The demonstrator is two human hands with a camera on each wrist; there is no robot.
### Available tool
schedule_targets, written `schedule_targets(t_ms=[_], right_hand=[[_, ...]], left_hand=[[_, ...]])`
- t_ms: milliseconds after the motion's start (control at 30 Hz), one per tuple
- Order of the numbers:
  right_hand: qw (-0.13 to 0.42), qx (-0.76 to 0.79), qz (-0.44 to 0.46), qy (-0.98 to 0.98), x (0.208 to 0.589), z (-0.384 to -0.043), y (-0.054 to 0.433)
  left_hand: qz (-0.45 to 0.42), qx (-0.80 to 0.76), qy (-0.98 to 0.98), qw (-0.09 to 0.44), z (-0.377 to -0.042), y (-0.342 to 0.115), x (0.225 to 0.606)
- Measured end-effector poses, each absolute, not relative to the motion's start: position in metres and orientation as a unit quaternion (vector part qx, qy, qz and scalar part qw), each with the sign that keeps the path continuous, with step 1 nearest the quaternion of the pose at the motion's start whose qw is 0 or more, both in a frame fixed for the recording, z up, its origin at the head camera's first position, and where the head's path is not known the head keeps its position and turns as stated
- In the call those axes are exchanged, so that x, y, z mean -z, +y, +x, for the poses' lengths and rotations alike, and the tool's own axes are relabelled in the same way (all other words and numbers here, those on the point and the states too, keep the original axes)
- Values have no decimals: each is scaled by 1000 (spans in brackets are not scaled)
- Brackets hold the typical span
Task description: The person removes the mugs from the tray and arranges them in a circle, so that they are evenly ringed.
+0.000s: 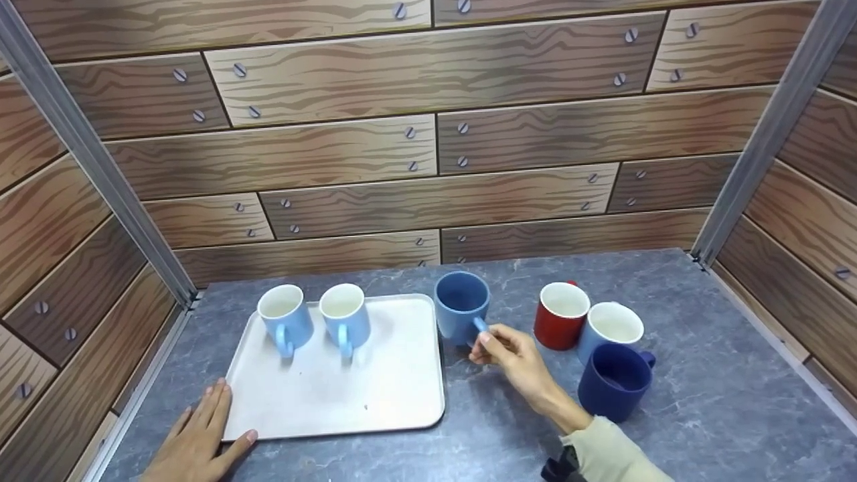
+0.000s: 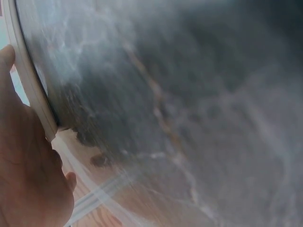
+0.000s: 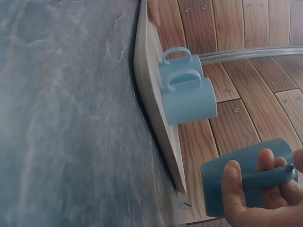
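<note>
My right hand (image 1: 514, 361) pinches the handle of a medium-blue mug (image 1: 456, 325) just beyond the tray's right edge. In the right wrist view, wall boards show between the base of this mug (image 3: 213, 194) and the tabletop. A white tray (image 1: 375, 395) lies on the table with two light blue mugs, one (image 1: 294, 328) at its back left corner and another (image 1: 355, 328) beside it, handles toward me. My left hand (image 1: 194, 438) rests at the tray's front left corner, fingers extended along its side and thumb by the front edge.
To the right of my right hand, a red mug (image 1: 554, 328), a light blue mug with white inside (image 1: 589, 341) and a dark blue mug (image 1: 609, 395) stand close together. Wood-patterned walls (image 1: 435, 147) enclose the grey marbled table (image 1: 723, 375) at the back and sides.
</note>
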State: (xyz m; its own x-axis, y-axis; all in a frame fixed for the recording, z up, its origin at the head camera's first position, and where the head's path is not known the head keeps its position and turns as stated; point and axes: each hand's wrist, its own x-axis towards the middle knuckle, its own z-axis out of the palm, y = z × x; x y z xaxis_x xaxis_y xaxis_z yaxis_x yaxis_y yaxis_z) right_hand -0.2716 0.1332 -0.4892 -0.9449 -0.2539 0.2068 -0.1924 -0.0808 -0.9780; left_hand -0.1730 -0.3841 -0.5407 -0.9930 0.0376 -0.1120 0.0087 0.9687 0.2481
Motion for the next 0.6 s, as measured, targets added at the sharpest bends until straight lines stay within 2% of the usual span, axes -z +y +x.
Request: schedule_targets(t_ms=[600], right_hand=[[11,690,-77,720,498,-252,170]], left_hand=[[20,-117,992,39,-170,-382,540]])
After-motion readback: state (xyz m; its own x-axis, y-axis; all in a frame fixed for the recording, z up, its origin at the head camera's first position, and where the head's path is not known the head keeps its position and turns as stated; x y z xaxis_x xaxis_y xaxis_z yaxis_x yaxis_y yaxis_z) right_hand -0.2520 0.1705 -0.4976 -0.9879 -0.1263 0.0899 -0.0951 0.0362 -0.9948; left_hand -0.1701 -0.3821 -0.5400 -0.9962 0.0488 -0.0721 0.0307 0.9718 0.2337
